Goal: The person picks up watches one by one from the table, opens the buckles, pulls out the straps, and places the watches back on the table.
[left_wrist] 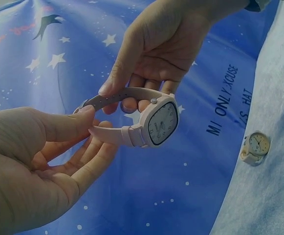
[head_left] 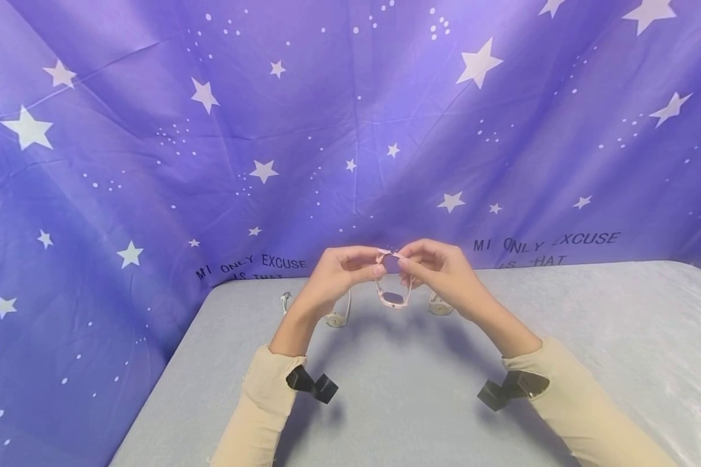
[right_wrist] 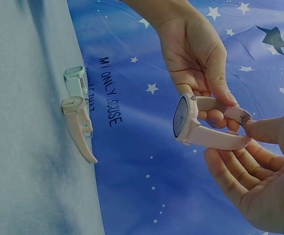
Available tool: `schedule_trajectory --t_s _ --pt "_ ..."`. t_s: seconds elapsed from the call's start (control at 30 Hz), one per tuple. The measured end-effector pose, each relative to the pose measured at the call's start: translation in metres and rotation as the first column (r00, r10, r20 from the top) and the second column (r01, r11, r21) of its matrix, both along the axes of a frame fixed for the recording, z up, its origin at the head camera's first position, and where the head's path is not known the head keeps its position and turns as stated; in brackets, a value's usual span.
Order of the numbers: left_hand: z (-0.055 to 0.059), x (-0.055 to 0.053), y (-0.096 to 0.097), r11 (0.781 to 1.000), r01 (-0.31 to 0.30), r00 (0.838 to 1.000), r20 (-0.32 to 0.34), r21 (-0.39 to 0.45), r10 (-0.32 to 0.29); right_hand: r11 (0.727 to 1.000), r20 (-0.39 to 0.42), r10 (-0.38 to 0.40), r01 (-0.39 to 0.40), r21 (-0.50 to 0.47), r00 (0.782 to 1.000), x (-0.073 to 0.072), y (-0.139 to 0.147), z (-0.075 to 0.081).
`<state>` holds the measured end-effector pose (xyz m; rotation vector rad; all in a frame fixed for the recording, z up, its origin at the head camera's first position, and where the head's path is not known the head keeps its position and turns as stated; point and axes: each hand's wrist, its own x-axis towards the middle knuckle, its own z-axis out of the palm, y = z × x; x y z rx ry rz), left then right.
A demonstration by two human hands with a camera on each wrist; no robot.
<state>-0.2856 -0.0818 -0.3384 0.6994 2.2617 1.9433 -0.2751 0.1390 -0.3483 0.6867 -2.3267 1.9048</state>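
A pale pink wristwatch (head_left: pixel 393 299) with a rounded-square face is held up above the far part of the table. My left hand (head_left: pixel 340 269) pinches one side of its strap between thumb and fingers. From the other side my right hand (head_left: pixel 438 263) pinches the strap too. In the left wrist view the watch (left_wrist: pixel 162 123) has its dial turned outward, and holes show along the strap (left_wrist: pixel 127 94). The two strap ends meet between the hands, by a metal buckle (right_wrist: pixel 246 117) in the right wrist view. Fingertips partly hide both ends.
On the table (head_left: pixel 409 395), behind the left forearm, lie a beige watch (right_wrist: pixel 73 104) and a mint-green watch (right_wrist: pixel 74 73). Another watch (head_left: pixel 441 305) with a cream dial lies below the right hand. A purple star-printed cloth (head_left: pixel 327 117) hangs behind the table's far edge.
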Motion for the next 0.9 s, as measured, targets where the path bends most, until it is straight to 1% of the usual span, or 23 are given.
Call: schedule_trajectory --t_s 0.27,0.6,0.9 --pt "-0.0003 -0.0013 -0.0005 1.0 -0.028 1.0 -0.004 0.004 0.029 1.0 0.013 -0.003 0.003 -0.015 1.0 -0.0006 -0.0007 0.0008" --pt "-0.0027 -0.0016 -0.0027 0.999 -0.03 1.0 0.004 0.018 0.03 0.999 0.029 0.002 -0.001 -0.035 1.0 0.0021 -0.0033 -0.002" --pt "0.0021 -0.0038 -0.0042 0.999 -0.046 0.999 -0.015 0.022 0.046 0.999 0.04 0.006 -0.004 -0.048 0.999 0.0 -0.0033 -0.0004"
